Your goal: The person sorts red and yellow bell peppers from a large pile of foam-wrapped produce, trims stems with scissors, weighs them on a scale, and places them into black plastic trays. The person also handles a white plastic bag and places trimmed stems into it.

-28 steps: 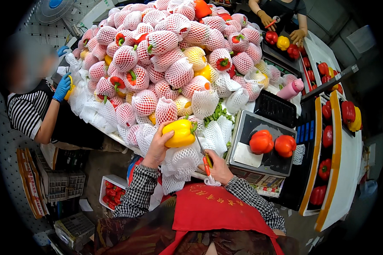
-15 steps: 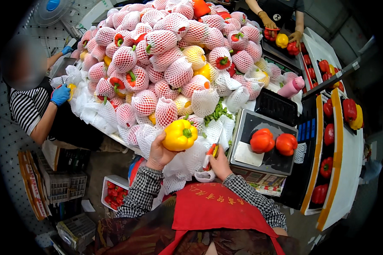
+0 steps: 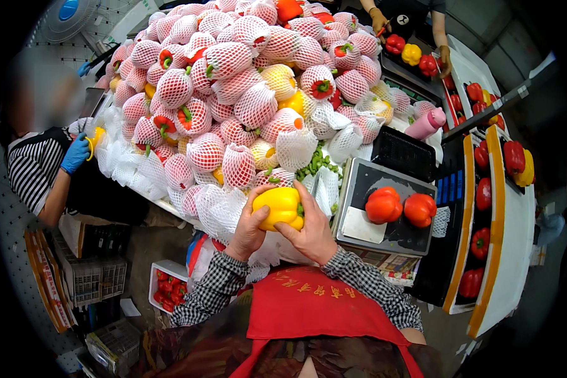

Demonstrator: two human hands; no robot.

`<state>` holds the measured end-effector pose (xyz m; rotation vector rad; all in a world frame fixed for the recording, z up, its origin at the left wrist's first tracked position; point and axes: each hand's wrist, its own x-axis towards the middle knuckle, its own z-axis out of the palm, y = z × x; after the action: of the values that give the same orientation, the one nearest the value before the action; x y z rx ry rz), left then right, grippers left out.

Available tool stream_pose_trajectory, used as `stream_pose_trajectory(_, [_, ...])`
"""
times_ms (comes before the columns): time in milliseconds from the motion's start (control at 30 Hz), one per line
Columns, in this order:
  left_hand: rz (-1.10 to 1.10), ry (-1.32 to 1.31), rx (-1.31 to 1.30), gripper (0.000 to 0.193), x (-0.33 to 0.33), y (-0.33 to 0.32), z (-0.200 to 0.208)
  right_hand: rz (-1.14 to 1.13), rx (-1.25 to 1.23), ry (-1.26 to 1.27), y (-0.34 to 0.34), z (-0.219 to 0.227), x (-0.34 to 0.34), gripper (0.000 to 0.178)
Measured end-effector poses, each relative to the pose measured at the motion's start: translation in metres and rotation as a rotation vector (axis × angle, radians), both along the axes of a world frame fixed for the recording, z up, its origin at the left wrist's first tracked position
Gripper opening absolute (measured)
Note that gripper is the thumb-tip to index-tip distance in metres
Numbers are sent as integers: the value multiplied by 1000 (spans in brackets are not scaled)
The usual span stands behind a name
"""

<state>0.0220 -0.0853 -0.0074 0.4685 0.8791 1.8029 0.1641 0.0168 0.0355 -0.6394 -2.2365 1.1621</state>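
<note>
A yellow bell pepper (image 3: 276, 208) is between my two hands, its green stem turned to the right. My left hand (image 3: 249, 228) wraps its left side, and my right hand (image 3: 315, 234) grips the stem side with thumb and fingers. Just beyond lies a heap of bell peppers in foam net sleeves (image 3: 239, 166), with loose white sleeves (image 3: 217, 205) at its near edge. To the right, a scale (image 3: 394, 234) carries a red bell pepper (image 3: 383, 205), another red bell pepper (image 3: 419, 210) and a pale flat card (image 3: 363, 225).
A black tray (image 3: 403, 157) and a pink bottle (image 3: 426, 124) sit behind the scale. Foam boxes (image 3: 499, 252) of peppers line the right. A white bin (image 3: 181, 269) of red peppers stands low left. One co-worker's blue glove (image 3: 75, 153) holds yellow-handled scissors (image 3: 96, 140); another co-worker stands far right.
My right hand has come up and left onto the yellow pepper; the red-handled cutting tool it held is out of sight. The pepper has turned, stem now to the right.
</note>
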Motion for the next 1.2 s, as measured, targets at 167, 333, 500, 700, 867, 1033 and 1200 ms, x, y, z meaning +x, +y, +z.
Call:
stream_pose_trajectory(167, [-70, -103, -60, 57, -9, -6, -5, -36, -208, 5, 8, -7, 8, 43])
stream_pose_trajectory(333, [7, -337, -18, 67, -10, -22, -16, -99, 173, -180, 38, -33, 12, 32])
stream_pose_trajectory(500, [-27, -403, -41, 99, -23, -37, -34, 108, 157, -498, 57, -33, 10, 52])
stream_pose_trajectory(700, [-3, -470, 103, 103, -31, -35, -17, 428, 438, -432, -2, -32, -6, 49])
stream_pose_trajectory(867, [79, -440, 52, 100, -27, -34, -18, 250, 3, -278, 13, -73, 5, 16])
stream_pose_trajectory(1033, [126, -461, 60, 70, -16, -26, -21, -122, -135, 170, 16, 31, -2, 32])
stream_pose_trajectory(1200, [117, -387, 46, 57, 18, -5, 5, 19, 478, 105, 8, 31, -36, 37])
